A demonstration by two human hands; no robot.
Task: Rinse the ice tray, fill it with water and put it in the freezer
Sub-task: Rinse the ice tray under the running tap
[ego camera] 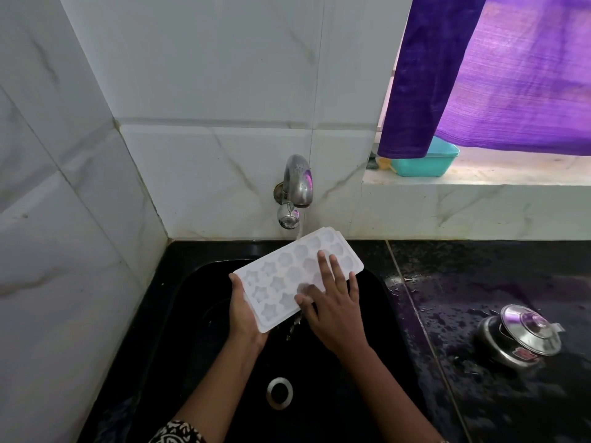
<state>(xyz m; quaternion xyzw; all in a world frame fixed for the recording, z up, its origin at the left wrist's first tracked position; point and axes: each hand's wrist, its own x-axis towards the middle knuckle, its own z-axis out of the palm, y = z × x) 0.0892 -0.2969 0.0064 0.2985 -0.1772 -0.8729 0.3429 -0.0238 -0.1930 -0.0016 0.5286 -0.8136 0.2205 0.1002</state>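
Observation:
A white ice tray (pixel 284 276) with star and round moulds is held tilted over the black sink (pixel 367 362), its far end under the running steel tap (pixel 297 183). Water falls onto the far end and spills off the near edge. My left hand (pixel 244 311) grips the tray's near left corner from below, thumb on the rim. My right hand (pixel 332 302) lies flat on the tray's top with straight, spread fingers pressing over the moulds.
The sink's drain (pixel 279 393) lies near the bottom. A wet black counter (pixel 479 298) at the right carries a steel pot with a lid (pixel 521 338). On the window ledge stands a teal basin (pixel 422 163) behind a purple curtain (pixel 479 75). White tiled walls enclose the left and back.

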